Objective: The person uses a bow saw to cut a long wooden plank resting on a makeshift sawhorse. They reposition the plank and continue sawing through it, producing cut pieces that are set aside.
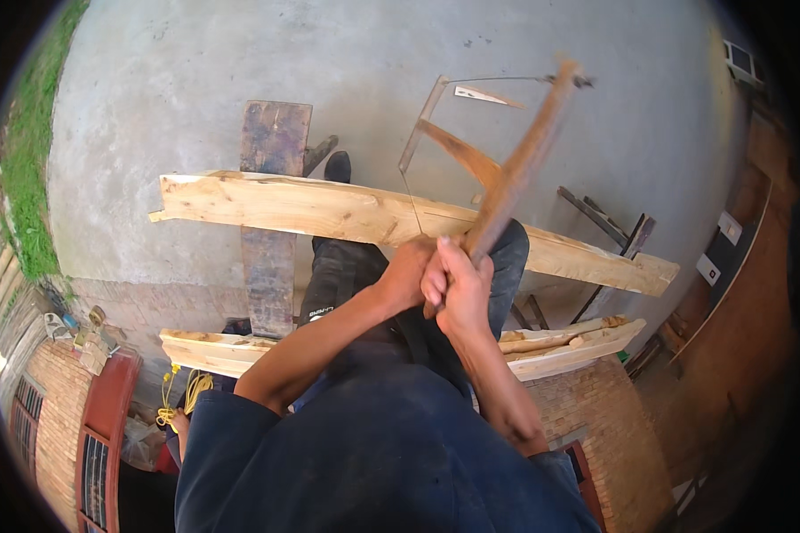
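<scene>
Near the middle of the frame, the right hand (460,284) has its fingers curled tightly around the long wooden side bar of a frame saw (523,169), close to the bar's lower end. The left hand (406,274) sits just beside it, against the lower edge of a pale plank (311,209); its fingers are turned away and partly covered, so I cannot tell whether they pinch anything. The plank's long axis runs across the frame from the left, sloping down toward the right, and it lies just above both hands. The saw's thin blade (411,195) crosses that axis steeply and reaches down toward the left hand, which is the nearer one to it. Left of the hands, the plank rests across a narrow dark table (276,138); a second plank (213,353) lies lower in the frame.
</scene>
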`<state>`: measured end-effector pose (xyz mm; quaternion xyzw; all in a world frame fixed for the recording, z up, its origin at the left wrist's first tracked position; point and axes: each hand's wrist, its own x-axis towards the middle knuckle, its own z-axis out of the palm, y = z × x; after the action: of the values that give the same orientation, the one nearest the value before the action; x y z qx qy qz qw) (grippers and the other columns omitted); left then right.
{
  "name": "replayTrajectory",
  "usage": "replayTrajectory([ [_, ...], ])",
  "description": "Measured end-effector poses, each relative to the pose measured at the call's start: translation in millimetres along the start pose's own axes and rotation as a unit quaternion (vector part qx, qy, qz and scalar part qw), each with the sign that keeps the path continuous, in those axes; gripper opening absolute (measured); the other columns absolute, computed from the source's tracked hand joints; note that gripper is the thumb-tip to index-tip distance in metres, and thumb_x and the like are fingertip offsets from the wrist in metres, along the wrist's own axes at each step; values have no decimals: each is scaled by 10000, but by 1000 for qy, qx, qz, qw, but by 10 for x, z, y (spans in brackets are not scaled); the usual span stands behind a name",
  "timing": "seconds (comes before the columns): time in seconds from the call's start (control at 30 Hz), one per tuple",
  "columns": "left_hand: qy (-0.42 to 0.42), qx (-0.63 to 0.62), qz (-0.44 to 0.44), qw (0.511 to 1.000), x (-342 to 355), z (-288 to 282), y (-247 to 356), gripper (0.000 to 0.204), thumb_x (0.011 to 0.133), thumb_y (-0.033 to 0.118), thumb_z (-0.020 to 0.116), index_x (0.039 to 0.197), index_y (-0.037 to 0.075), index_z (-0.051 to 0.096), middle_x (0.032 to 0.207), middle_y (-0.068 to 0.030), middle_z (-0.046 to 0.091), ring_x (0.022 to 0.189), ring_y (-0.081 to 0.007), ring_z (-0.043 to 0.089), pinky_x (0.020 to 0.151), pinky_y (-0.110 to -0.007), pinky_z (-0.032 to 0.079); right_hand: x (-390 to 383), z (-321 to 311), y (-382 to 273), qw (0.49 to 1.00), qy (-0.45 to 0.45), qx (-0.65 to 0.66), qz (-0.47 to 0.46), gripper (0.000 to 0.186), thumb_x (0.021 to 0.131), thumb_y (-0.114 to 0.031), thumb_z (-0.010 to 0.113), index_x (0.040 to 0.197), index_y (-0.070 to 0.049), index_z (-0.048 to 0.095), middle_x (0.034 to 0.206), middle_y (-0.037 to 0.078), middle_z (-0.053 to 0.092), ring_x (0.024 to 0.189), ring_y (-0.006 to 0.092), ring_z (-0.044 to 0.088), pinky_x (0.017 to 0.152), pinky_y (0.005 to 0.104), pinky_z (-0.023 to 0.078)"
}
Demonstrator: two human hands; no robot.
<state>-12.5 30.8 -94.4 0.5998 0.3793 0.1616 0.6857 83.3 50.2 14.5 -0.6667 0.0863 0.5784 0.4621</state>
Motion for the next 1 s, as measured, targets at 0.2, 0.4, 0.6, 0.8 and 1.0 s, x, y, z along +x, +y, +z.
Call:
replayTrajectory([
  [0.2,-75,83,132,985,-417,-9,907,137,719,224,679,654,122,617,710,-38,583,744,-252,583,697,-397,465,-1131,-224,-318,995,-72,59,-22,260,1078,-188,514,859,-70,437,597,66,473,464,141,409,427,302,355],
  [0.4,-38,-1,-6,999,-33,-56,111,260,657,224,779,824,65,659,824,-168,678,824,-402,670,745,-500,530,-70,-144,115,1000,-15,-7,-20,340,1073,-201,549,773,-130,405,577,14,418,425,126,371,422,302,323],
  [0.6,-20,96,101,990,-306,34,614,134,676,215,721,688,114,633,692,-76,590,763,-294,594,705,-428,483,-827,-196,-189,998,-47,1,-33,304,1089,-216,507,821,-130,392,570,16,385,428,132,346,407,308,323],
  [0.8,-39,117,81,989,-251,64,364,147,664,241,735,700,115,669,666,-78,595,766,-319,609,709,-448,489,-629,-259,56,993,-19,95,-65,327,1070,-184,558,793,-97,408,582,32,433,431,127,376,415,300,350],
  [1.0,-28,92,75,992,-141,-1,236,239,617,256,764,696,68,639,784,-130,646,803,-361,624,722,-463,509,-402,-158,-43,999,-12,29,-15,327,1072,-220,565,797,-135,410,614,15,408,444,122,374,431,300,338],
])
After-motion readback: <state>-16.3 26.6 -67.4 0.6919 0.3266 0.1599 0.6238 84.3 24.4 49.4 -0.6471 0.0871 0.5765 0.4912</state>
